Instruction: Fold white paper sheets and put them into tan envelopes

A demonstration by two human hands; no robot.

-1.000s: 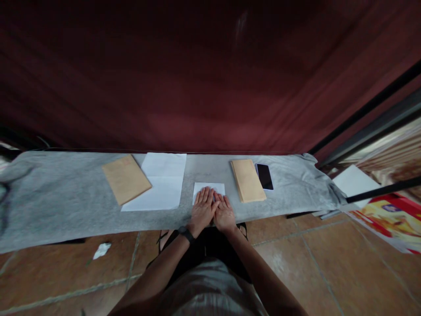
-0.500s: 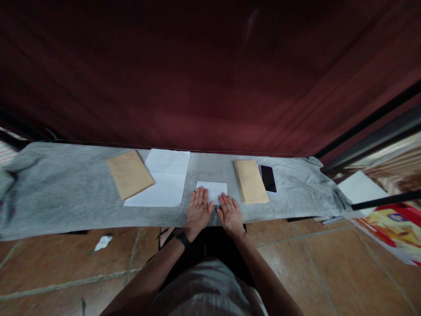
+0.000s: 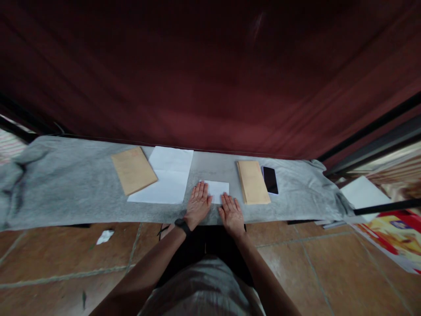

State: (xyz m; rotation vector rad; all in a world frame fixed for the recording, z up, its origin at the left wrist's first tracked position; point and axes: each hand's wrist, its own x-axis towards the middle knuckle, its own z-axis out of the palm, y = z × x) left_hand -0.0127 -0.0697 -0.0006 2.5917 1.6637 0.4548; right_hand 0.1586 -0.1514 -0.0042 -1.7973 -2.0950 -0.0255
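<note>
A small white folded paper [image 3: 218, 189] lies on the grey cloth in front of me. My left hand [image 3: 198, 204] rests flat over its left edge, fingers stretched out. On the paper's lower right corner lie the fingertips of my right hand [image 3: 232, 214], palm down and fingers apart. To the left is a large white sheet [image 3: 167, 184] with a crease across it. A brown envelope [image 3: 134, 170], perhaps several stacked, overlaps that sheet's left side. Right of my hands sits a stack of narrower brown envelopes [image 3: 253, 182].
A dark-screened phone [image 3: 270, 180] lies beside the right-hand envelopes. Grey cloth [image 3: 72, 184] covers the long narrow table. Behind it hangs a dark red curtain [image 3: 210, 87]. A colourful box [image 3: 397, 235] and a white board [image 3: 363, 195] are at the lower right. Crumpled white paper [image 3: 105, 237] lies on the tiled floor.
The view has shifted and tilted slightly. My left hand has slid a little up along the paper's left edge; both hands stay flat on the small paper.
</note>
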